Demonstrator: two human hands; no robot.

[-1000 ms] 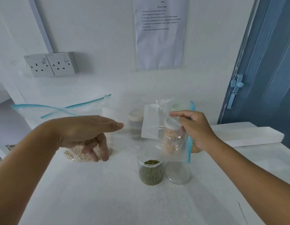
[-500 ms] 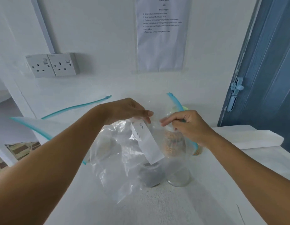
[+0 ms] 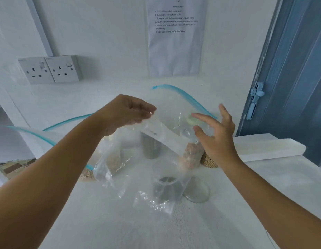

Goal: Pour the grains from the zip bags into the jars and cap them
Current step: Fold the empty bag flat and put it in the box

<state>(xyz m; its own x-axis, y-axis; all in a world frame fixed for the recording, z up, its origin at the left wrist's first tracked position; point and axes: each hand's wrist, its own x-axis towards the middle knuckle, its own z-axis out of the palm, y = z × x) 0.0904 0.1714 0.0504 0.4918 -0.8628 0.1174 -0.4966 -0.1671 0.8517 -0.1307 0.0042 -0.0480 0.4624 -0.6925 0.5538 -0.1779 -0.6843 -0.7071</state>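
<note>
My left hand [image 3: 128, 112] pinches the top of a clear empty zip bag [image 3: 152, 169] with a blue zip strip and a white label, holding it up over the table. My right hand [image 3: 215, 135] hovers just right of the bag with fingers spread, holding nothing. Seen through the bag, an uncapped jar of green grains [image 3: 166, 187] stands at the front, its clear lid [image 3: 196, 193] lying beside it. Behind stand a jar of dark grains [image 3: 150, 146] and a jar of orange-brown grains [image 3: 190, 156]. A third jar of pale yellow grains [image 3: 209, 161] is partly hidden by my right wrist.
Another zip bag with pale grains [image 3: 88, 174] lies at the left behind my left arm, blue strips trailing. A white block [image 3: 267, 148] sits at the right by the blue door [image 3: 296, 69]. Wall sockets [image 3: 50, 70] and a printed sheet [image 3: 176, 36] are on the wall.
My right hand let go of the bag and opened, moving right. My left hand, which took hold of the bag's top, keeps it raised; the bag has spread out and its blue strip arches up.
</note>
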